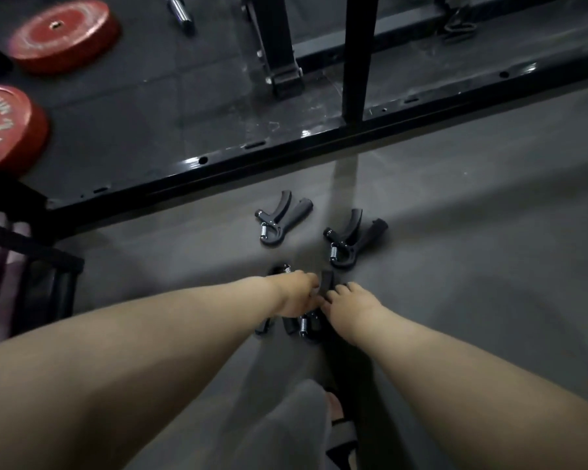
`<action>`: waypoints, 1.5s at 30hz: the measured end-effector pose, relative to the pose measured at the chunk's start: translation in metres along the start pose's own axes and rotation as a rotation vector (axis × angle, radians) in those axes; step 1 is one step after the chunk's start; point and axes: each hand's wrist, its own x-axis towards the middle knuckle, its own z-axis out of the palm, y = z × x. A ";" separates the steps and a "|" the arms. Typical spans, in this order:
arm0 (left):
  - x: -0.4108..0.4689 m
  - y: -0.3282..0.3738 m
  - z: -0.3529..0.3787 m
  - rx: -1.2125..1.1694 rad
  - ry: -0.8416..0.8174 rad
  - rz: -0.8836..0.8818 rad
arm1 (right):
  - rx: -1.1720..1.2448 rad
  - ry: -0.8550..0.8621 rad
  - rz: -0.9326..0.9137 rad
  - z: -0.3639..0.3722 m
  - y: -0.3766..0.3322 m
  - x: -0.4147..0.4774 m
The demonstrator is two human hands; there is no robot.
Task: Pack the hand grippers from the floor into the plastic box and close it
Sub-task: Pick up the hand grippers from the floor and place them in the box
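Note:
Two black hand grippers with steel springs lie free on the grey floor: one (282,218) nearer the rack rail, another (348,239) to its right. Closer to me, both hands reach down onto two more grippers. My left hand (294,293) curls over one gripper (263,325), whose spring shows at its knuckles. My right hand (348,305) has its fingers on a second gripper (308,327), pinching a black handle that sticks up between the hands. Much of both grippers is hidden under the hands. No plastic box is in view.
A black steel rack rail (286,154) crosses the floor diagonally beyond the grippers, with uprights (358,56) rising from it. Red weight plates (62,35) lie at the far left. A dark rack (31,266) stands at left. My sandalled foot (340,425) is below.

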 end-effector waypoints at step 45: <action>-0.056 0.272 -0.096 -0.518 0.246 0.356 | 0.756 0.282 0.287 0.006 0.221 -0.288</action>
